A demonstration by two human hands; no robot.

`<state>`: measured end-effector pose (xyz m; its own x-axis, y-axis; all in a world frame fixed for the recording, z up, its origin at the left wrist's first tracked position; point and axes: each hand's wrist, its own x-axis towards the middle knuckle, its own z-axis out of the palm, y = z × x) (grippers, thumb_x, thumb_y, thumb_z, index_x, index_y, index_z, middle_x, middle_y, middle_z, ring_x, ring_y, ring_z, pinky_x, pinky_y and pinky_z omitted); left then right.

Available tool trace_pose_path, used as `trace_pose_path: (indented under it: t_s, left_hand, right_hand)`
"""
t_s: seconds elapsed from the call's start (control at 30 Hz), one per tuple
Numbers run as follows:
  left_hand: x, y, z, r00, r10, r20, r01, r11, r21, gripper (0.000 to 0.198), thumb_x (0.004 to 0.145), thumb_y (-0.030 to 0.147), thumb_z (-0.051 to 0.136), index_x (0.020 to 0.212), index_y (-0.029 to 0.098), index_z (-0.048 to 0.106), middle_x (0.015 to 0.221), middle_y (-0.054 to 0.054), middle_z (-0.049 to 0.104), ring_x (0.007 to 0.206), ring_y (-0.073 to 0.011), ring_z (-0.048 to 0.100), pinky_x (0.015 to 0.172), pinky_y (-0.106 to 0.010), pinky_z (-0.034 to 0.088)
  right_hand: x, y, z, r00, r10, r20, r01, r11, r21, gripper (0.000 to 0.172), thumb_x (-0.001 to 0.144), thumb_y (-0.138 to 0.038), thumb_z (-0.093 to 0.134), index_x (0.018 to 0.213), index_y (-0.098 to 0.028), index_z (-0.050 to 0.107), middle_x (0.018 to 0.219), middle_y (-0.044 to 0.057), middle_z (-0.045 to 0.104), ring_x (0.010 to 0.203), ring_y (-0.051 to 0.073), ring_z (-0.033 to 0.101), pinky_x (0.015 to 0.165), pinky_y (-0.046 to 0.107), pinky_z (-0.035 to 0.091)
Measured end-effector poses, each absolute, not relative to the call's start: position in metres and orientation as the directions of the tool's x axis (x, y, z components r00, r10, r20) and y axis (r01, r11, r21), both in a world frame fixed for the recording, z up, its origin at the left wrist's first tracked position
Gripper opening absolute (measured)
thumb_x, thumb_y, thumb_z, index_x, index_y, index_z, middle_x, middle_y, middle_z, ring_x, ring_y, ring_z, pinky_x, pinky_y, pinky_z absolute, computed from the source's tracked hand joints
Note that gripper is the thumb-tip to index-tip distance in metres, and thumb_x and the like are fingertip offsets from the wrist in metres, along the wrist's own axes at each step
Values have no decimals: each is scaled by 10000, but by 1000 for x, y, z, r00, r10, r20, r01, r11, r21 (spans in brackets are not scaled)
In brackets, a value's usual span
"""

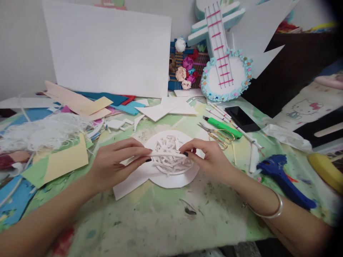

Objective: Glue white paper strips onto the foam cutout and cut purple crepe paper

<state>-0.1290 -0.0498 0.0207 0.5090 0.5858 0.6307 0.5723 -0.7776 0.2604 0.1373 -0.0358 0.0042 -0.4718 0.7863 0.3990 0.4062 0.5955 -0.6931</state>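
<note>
My left hand (115,162) and my right hand (213,157) pinch the two ends of a thin white strip (168,155). They hold it level, with a slight curve. Below lies a white board cutout (174,181) with a round body and a straight arm reaching to the lower left. A heap of short white strips (171,166) crisscrosses inside a ring on its round part. Whether the held strip touches the heap I cannot tell. Gold-handled scissors (219,135) and a green utility knife (223,127) lie just beyond my right hand.
A blue glue gun (286,178) and a black phone (242,119) lie at the right. Tangled white string (45,132) and paper scraps (66,162) cover the left. A large white board (109,50) and a decorated instrument model (225,78) stand behind.
</note>
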Motion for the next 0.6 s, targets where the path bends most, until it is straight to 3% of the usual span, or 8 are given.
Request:
trace_pose_path:
  t_s: [0.23, 0.6]
  left_hand:
    - [-131, -46, 13, 535, 545, 646, 571, -796, 199, 205, 813, 119, 611, 963, 246, 669, 829, -9, 678, 712, -104, 640, 629, -186, 511]
    - [-133, -51, 18, 482, 577, 660, 569, -779, 265, 175, 810, 169, 630, 932, 285, 675, 808, 8, 679, 689, -116, 635, 600, -215, 519]
  right_hand:
    - [138, -38, 7, -456, 810, 368, 373, 549, -748, 234, 791, -62, 498, 902, -178, 669, 863, 21, 706, 765, 120, 624, 661, 236, 471]
    - [136, -40, 7, -445, 841, 307, 380, 488, -785, 224, 798, -117, 513, 945, -166, 674, 808, 22, 702, 706, 115, 603, 618, 235, 452]
